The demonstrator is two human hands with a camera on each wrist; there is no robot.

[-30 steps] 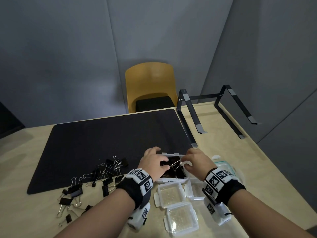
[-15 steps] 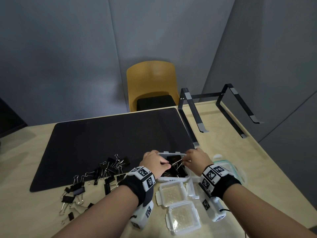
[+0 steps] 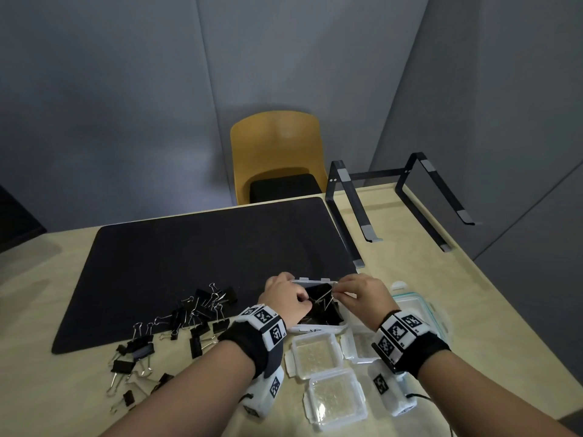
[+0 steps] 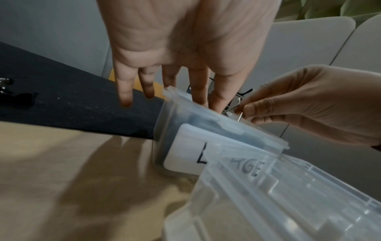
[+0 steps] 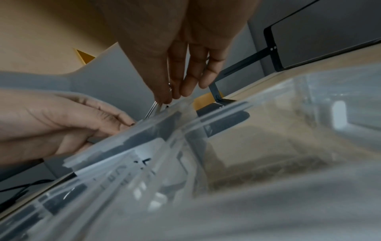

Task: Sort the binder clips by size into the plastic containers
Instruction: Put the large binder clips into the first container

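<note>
An open clear container labelled LARGE (image 3: 310, 328) (image 4: 186, 147) (image 5: 144, 138) sits at the black mat's near right corner with black clips inside. Both hands meet over it. My right hand (image 3: 356, 291) (image 4: 288, 106) (image 5: 175, 91) pinches the wire handles of a binder clip (image 3: 322, 298) (image 4: 239, 116) (image 5: 151, 110) above the rim. My left hand (image 3: 288, 296) (image 4: 185, 73) (image 5: 62, 122) reaches in from the left, its thumb and forefinger on the same clip. A pile of loose black binder clips (image 3: 195, 313) lies to the left.
Two small open clear containers (image 3: 315, 353) (image 3: 336, 394) stand near me, a third (image 3: 362, 343) partly under my right wrist. A teal-rimmed container (image 3: 421, 307) is at the right. A black laptop stand (image 3: 347, 216) and a yellow chair (image 3: 277, 152) are beyond the mat (image 3: 205, 263).
Both hands have stayed over the LARGE container, working the same clip. The wire handles in my right fingers have shifted slightly toward the far rim.
</note>
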